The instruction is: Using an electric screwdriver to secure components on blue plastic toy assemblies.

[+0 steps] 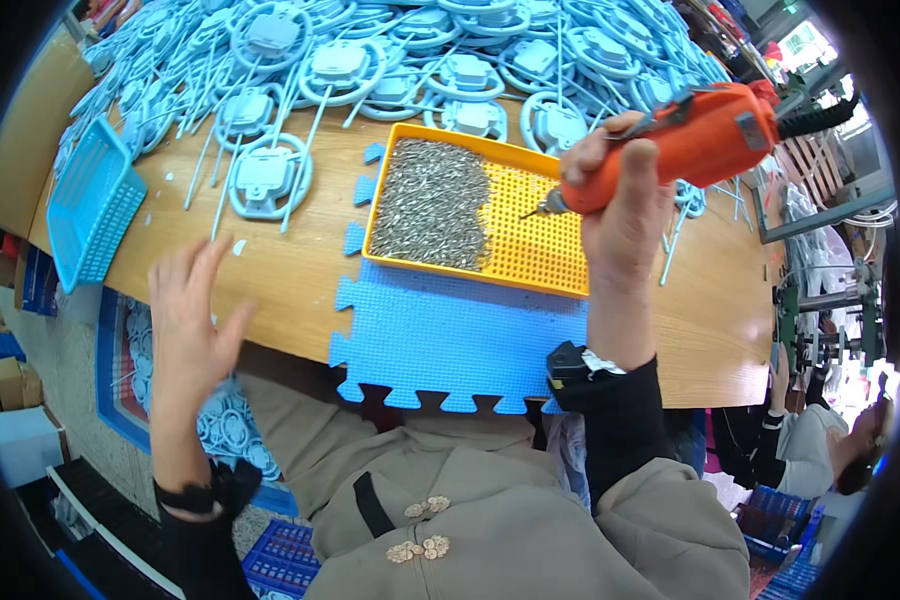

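My right hand is wrapped round an orange electric screwdriver, raised over the right end of a yellow perforated tray. Its bit points left. A heap of small metal screws fills the tray's left part. My left hand hovers at the table's front edge with fingers apart and nothing in them. Beyond it, a light-blue round plastic part with long thin rods lies on the table, apart from my fingers. Under the tray is a blue foam mat with jigsaw edges.
A large pile of similar light-blue parts covers the table's back. A blue basket stands at the left edge. Below left, a crate holds more parts. Another person is at the far right, near a metal frame.
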{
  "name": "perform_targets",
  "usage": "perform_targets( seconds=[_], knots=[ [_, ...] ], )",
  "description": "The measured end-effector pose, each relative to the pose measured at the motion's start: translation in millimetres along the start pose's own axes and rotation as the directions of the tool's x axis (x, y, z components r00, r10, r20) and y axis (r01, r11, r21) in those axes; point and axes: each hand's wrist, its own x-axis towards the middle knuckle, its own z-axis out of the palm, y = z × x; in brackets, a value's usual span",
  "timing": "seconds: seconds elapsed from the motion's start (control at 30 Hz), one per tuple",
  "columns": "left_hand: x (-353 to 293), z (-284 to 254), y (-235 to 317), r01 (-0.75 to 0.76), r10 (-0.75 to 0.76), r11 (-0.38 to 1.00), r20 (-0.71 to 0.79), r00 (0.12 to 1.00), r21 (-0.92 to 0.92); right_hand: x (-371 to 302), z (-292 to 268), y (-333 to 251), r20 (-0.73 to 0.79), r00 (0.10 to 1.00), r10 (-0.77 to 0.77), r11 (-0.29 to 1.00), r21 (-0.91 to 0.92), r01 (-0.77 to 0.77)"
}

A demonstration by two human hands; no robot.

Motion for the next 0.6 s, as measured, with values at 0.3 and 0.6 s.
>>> perform_targets(
  seconds=[0.3,0.6],
  knots=[
    [106.3,40.1,-43.7,-0.079,0.089,0.995,0.193,0.977,-0.059,10.0,-5.4,20.3,0.000,1.000,-0.002,0.998,-0.056,0.002],
    [49.2,-2.7,34.2,-0.194,0.199,0.980,0.220,0.955,-0.044,18.2,-15.9,19.7,-0.030,0.997,-0.077,0.993,-0.088,0.074]
  ],
)
